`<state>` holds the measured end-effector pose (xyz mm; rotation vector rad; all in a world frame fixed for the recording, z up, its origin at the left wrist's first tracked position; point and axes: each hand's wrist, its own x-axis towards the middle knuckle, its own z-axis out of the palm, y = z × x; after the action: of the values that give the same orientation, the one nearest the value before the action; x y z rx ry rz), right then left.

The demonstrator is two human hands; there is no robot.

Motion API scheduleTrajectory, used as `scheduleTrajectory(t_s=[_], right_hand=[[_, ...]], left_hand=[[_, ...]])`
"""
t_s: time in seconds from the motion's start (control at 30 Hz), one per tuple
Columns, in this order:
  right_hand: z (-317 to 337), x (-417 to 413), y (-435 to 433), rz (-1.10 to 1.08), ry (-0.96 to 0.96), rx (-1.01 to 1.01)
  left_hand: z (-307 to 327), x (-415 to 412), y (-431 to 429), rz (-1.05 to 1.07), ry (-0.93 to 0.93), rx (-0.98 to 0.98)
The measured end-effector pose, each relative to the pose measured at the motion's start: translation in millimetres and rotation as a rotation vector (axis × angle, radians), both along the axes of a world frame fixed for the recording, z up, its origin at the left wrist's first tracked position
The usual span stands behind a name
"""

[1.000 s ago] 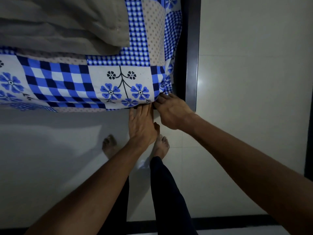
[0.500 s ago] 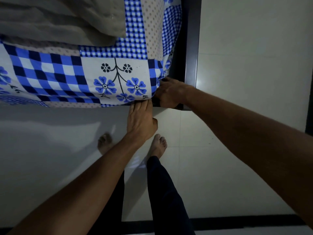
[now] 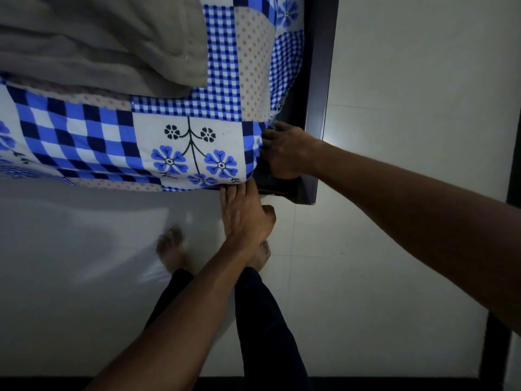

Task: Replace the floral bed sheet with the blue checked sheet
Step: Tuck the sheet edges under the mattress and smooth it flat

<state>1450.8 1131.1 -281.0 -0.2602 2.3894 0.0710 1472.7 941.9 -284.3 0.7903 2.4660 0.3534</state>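
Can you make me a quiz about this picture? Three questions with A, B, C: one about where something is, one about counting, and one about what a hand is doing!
1. Where does the grey blanket lie?
A. in a box
B. on the blue checked sheet
C. over an arm

2. How many bare feet stand on the white floor?
A. one
B. two
C. four

3. How are the fingers of the left hand?
A. balled in a fist
B. round a cup
C. straight, tips at the sheet's edge

Answers:
1. B: the blanket rests on the sheet at the upper left.
2. B: just two feet show.
3. C: the fingers reach straight to the sheet's lower edge by the corner.
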Motion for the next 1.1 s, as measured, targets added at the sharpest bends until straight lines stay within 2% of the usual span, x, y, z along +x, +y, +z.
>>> scheduleTrajectory(t_s=[0.17, 0.27, 0.4, 0.53, 0.63, 0.7, 0.8, 0.93, 1.0, 1.07, 1.1], right_hand=[[-6.2, -23.1, 10.8, 0.003, -0.171, -0.004], [1.9, -32.5, 16.3, 0.054, -0.199, -0.046], [17.3, -52.7, 37.0, 0.139, -0.334, -0.048], [20.2, -50.9, 69.8, 0.169, -0.230, -0.115], [15.9, -44.5, 90.1, 0.255, -0.053, -0.098], [9.3, -51.6, 89.3, 0.287, 0.013, -0.081], [5.5, -74.3, 87.5, 0.333, -0.141, -0.002], [-0.5, -81.9, 96.9, 0.477, 0.101, -0.253], [-12.9, -87.9, 111.7, 0.431, 0.032, -0.332], [-17.3, -96.1, 115.5, 0.320, -0.058, -0.420], [-14.5, -99.8, 117.2, 0.234, -0.115, -0.425]], left_hand=[[16.3, 6.9, 27.4, -0.047, -0.126, 0.096], [7.1, -6.1, 56.0, 0.084, -0.265, -0.006], [-14.5, -10.7, 75.4, 0.242, -0.422, -0.142], [-11.8, -18.9, 102.2, 0.456, -0.524, -0.117], [-2.7, -34.3, 132.7, 0.560, -0.589, -0.158], [-3.5, -42.8, 145.5, 0.592, -0.615, -0.180], [1.5, -38.1, 148.9, 0.638, -0.580, -0.155], [8.9, -28.4, 152.2, 0.691, -0.492, -0.056], [5.1, -33.0, 161.3, 0.729, -0.428, -0.046], [2.3, -41.5, 174.9, 0.753, -0.506, -0.077], [3.7, -47.0, 181.4, 0.755, -0.484, -0.078]])
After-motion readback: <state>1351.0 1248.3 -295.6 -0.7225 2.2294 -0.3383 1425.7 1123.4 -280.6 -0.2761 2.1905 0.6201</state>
